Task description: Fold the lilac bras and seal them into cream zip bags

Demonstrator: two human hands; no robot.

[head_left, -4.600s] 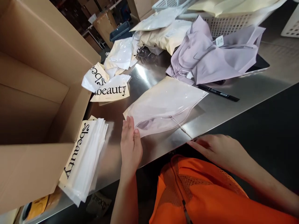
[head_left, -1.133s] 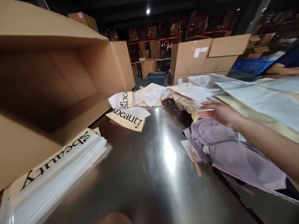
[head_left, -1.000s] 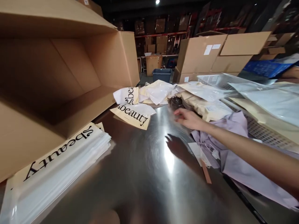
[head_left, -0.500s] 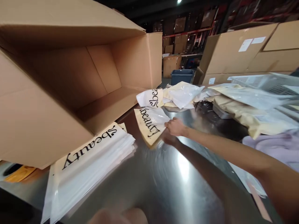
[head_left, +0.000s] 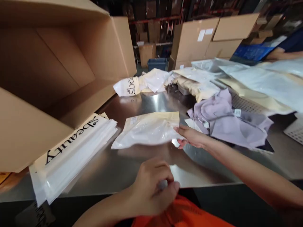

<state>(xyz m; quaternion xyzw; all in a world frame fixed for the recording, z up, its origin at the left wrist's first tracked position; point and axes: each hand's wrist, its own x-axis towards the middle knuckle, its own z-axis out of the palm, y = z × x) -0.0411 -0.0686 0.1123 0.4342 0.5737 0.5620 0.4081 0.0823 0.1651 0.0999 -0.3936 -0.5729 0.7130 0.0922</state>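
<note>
My right hand [head_left: 190, 136] pinches the right edge of a filled plastic mailer bag [head_left: 149, 127], with its clear, shiny side and a small label showing. The bag is held over the steel table [head_left: 99, 176]. Closer to me, my left hand [head_left: 156, 184] hovers near the table's front edge with its fingers curled and nothing visible in them; it is apart from the bag. To the left lies a stack of flat mailer bags [head_left: 75, 154] printed "beauty". Folded lilac clothing [head_left: 227, 123] rests to the right of my right hand.
A large open cardboard box [head_left: 123, 47] lies on its side at the left. Filled bags [head_left: 156, 78] are piled at the back. Baskets under more bags [head_left: 267, 83] occupy the right. A blue bin [head_left: 157, 64] stands behind; another person's arm [head_left: 281, 54] shows far right.
The bag in my right hand has turned from its printed side to its clear side and come nearer. My left hand has risen into view. The view has swung right.
</note>
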